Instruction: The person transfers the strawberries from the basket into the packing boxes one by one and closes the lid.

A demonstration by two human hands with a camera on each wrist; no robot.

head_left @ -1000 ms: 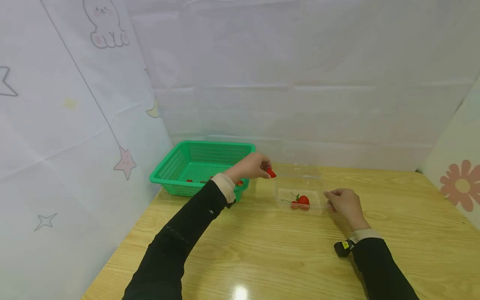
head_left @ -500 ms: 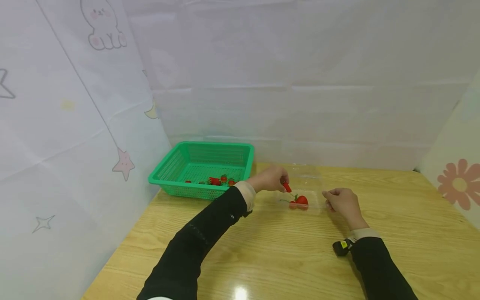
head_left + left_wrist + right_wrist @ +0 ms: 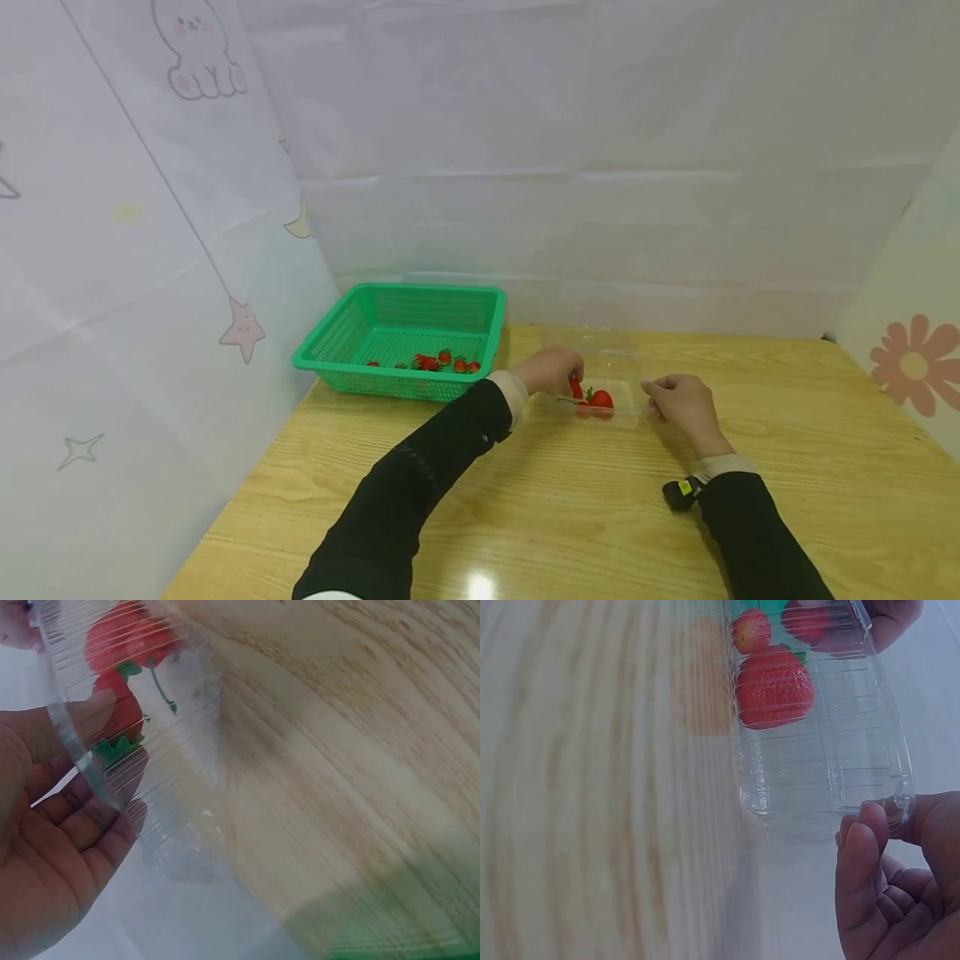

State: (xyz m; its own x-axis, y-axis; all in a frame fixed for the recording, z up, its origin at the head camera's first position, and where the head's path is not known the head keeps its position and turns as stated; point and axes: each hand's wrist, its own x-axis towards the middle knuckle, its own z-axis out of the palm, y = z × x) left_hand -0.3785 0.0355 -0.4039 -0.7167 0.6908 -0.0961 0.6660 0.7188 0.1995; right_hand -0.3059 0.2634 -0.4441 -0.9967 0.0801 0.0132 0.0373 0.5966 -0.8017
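Note:
My left hand [image 3: 551,371] reaches into a clear plastic box [image 3: 626,410] and pinches a strawberry [image 3: 126,712] between thumb and fingers. In the left wrist view the berry's green leaves face the fingers, seen through the ribbed wall. Another strawberry [image 3: 602,400] and a small cherry [image 3: 582,409] with a thin stem lie in the box, close beside the held berry. At the box's right end, my right hand [image 3: 681,407] pinches the rim between thumb and fingertips, plain in the right wrist view. The transparent lid [image 3: 592,340] stands raised behind.
A green plastic basket [image 3: 397,379] with several small red fruits [image 3: 427,363] stands at the left, beyond my left forearm. Both stand on a wooden table [image 3: 570,500]. White patterned cloth [image 3: 525,208] hangs at the back and sides.
My left hand has moved right and down from beside the basket into the clear box, carrying the strawberry. The right hand keeps its grip on the box rim.

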